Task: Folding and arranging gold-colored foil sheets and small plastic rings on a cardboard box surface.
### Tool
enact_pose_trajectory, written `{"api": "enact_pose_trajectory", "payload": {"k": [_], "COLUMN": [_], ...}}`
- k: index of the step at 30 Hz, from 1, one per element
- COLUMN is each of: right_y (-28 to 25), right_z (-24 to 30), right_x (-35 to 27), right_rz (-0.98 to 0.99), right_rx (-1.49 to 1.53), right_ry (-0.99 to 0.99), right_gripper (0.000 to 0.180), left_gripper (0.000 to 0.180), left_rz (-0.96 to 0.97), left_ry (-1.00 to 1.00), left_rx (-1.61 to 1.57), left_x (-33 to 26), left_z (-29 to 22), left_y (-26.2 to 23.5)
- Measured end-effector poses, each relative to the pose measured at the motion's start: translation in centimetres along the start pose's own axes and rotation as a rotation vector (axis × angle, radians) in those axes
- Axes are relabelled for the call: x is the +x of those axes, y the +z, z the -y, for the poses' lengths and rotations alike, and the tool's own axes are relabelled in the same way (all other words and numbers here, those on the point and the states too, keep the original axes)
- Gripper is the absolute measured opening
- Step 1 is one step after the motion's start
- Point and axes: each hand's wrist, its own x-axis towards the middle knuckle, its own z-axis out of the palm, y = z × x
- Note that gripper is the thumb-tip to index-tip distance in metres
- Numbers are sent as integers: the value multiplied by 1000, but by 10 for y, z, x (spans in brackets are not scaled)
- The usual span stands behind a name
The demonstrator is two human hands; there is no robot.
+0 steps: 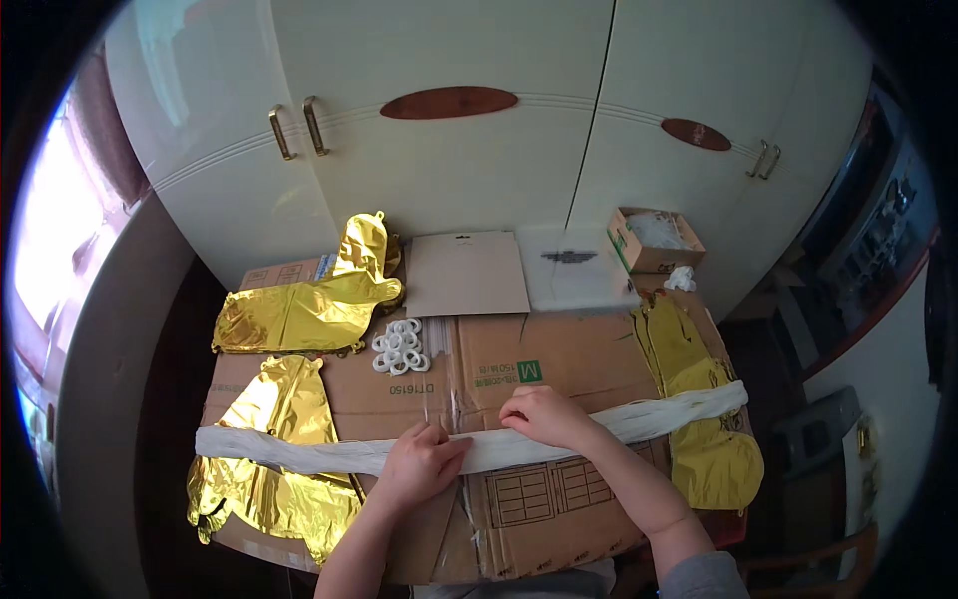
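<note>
A long bundle of white string [499,454] stretches left to right across the cardboard, its two ends lying over gold foil pieces. My left hand [424,461] is closed on the middle of this bundle, fingers curled and pressed together. Just to its right, my right hand [544,414] is at the bundle's far edge with its fingers pinched. Whatever lies between those fingertips, perhaps a strand, is too small to make out. Behind my hands, a small pile of white rings [401,347], which look like rolled ribbon, sits on the cardboard.
Flat gold foil balloons lie at the far left [299,314], near left [284,439] and right [714,464] of the cardboard surface [589,349]. A grey-brown board [464,275], a white sheet [574,280] and an open box [654,240] line the back, before white cabinets [449,170].
</note>
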Motion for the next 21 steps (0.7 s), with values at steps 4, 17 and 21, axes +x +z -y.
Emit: {"api": "enact_pose_trajectory", "payload": {"k": [4,17,21], "right_y": [0,3,-1], "right_z": [-2,9,6], "right_x": [-2,1,2], "right_rz": [31,78,46], "right_rx": [-32,-12,113], "right_ry": [-1,46,4], "right_gripper": [13,11,10], "left_gripper": [17,14,16], "left_rz": [12,-8,-33], "left_ry": [21,4,2], "left_rx": [0,-24,-53], "left_x": [0,2,1], "left_z": [2,0,2], "left_y": [5,5,6]}}
